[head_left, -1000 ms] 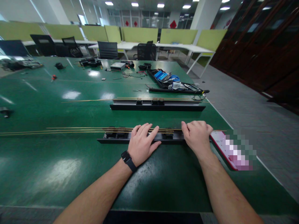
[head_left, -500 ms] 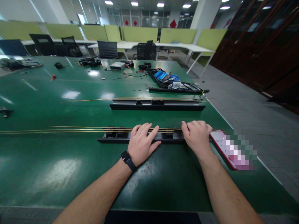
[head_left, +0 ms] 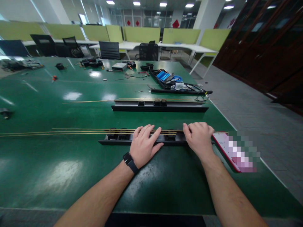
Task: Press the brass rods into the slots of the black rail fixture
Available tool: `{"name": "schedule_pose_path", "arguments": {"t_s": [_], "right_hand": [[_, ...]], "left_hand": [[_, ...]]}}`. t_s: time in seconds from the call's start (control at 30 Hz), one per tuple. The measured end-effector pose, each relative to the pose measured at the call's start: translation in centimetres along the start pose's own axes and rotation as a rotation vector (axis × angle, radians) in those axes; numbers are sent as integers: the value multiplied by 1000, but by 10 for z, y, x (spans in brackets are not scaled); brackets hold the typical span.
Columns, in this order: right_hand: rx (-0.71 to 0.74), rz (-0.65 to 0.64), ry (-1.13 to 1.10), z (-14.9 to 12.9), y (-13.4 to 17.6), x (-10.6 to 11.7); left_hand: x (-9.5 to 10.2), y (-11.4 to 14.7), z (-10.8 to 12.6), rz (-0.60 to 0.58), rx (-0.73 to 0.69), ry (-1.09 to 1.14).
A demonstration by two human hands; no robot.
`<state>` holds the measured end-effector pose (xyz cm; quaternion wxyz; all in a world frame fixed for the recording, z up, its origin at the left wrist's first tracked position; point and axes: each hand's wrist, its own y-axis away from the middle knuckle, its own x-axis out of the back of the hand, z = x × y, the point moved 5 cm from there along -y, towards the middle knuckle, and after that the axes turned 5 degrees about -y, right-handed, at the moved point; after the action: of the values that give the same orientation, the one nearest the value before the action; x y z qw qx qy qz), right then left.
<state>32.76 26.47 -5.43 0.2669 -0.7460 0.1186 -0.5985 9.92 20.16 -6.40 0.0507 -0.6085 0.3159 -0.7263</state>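
Observation:
Across the green table in front of me lies a long black channel rail [head_left: 115, 142] with dark blocks seated inside it. Several thin brass-coloured rods [head_left: 78, 131] run along its top and stick out far to the left. My left hand [head_left: 143, 146], a watch on its wrist, rests palm down over the rail's middle with fingers spread across the rods. At the right end, my right hand [head_left: 200, 138] is closed, thumb and curled fingers around the rearmost rod. Its grip covers that end of the rail, and the fingertips are mostly hidden.
A red-edged phone [head_left: 220, 138], partly pixelated, lies right of my right hand. Behind stands a second black rail [head_left: 158, 108] with rods on it. Farther back are a black tray [head_left: 159, 82] of cables and gloves and a grey box [head_left: 119, 66]. The table edge [head_left: 223, 115] runs along the right.
The rearmost rod's left tip has slid slightly to the right. My right hand has shifted a little to the left. My left hand stays in place on the rail.

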Motion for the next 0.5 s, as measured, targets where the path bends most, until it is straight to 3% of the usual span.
{"name": "schedule_pose_path", "arguments": {"t_s": [0.2,0.5], "right_hand": [[-47,21,56,10,0,-2],[-23,-1,-49,5,1,0]], "left_hand": [[-1,1,0,1,-2,2],[0,0,0,-2,2,2]]}}
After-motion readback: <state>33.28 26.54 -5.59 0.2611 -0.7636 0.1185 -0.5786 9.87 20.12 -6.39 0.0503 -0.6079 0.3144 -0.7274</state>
